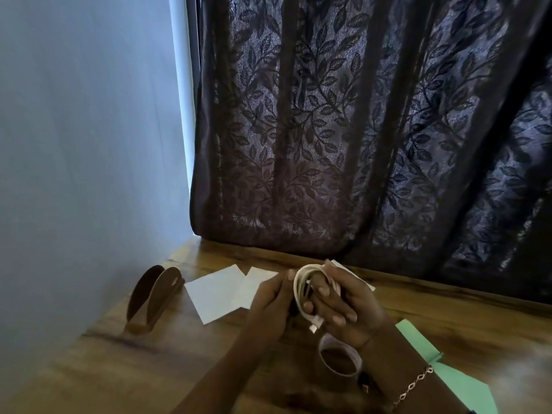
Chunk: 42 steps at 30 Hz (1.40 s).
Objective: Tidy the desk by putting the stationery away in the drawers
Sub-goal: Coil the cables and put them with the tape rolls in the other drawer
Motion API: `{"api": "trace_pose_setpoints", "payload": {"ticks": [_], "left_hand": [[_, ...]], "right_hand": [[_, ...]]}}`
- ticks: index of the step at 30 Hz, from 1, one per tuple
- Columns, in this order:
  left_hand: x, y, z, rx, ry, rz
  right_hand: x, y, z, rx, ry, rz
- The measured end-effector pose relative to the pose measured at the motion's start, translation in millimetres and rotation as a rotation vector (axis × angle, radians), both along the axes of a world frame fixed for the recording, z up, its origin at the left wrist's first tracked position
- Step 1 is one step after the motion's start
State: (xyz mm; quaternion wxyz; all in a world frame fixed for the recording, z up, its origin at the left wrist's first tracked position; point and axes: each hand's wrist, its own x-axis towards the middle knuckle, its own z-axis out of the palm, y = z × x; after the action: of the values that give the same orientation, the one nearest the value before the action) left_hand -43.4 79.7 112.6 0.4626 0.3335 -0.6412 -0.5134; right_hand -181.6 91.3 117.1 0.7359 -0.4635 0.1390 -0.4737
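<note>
A coiled white cable (pixel 301 289) is wound around the fingers of my right hand (pixel 343 309), its plug end (pixel 315 326) hanging below. My left hand (pixel 270 306) pinches the coil from the left side. Both hands hover over the wooden desk (pixel 149 363). Two white paper sheets (pixel 218 292) lie flat behind the hands, partly hidden by them. A roll of clear tape (pixel 339 358) sits on the desk under my right wrist. Green paper (pixel 460 380) lies at the right, partly under my right forearm. No drawer is in view.
A brown two-leaf wooden holder (pixel 155 297) stands at the left near the pale wall (pixel 74 144). A dark leaf-patterned curtain (pixel 358 130) hangs along the desk's back edge.
</note>
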Motion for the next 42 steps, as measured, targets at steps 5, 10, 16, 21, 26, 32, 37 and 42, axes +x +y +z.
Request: {"api": "trace_pose_setpoints", "payload": {"ticks": [5,10,16,21,26,32,37,42], "left_hand": [[-0.1,4.0,-6.6,0.062,0.090,-0.009],[0.9,0.6,-12.8,0.021,0.037,-0.062],[11.6,-2.4,-17.8,0.110,-0.005,-0.023],[13.1,-12.1,-18.1,-0.043,-0.038,0.021],[12.9,-15.2,-16.4,-0.084,-0.095,0.024],[12.3,-3.6,-20.2,-0.032,-0.043,-0.008],[16.4,-3.8,-28.4,0.005,0.052,0.141],[18.8,-11.0,-31.1,-0.004,0.048,0.153]], "right_hand": [[11.7,9.0,8.8,0.212,0.130,-0.325],[22.4,11.9,13.2,0.343,0.209,-0.473],[27.1,20.7,13.5,0.186,0.425,-0.417],[30.6,21.0,17.6,0.110,0.632,-0.595],[33.0,18.7,10.7,0.039,0.754,-0.739],[34.4,13.4,-4.1,0.058,0.931,-0.884],[34.4,10.1,-8.8,0.183,0.834,-0.822],[34.5,10.1,-6.4,0.367,0.542,-0.791]]}}
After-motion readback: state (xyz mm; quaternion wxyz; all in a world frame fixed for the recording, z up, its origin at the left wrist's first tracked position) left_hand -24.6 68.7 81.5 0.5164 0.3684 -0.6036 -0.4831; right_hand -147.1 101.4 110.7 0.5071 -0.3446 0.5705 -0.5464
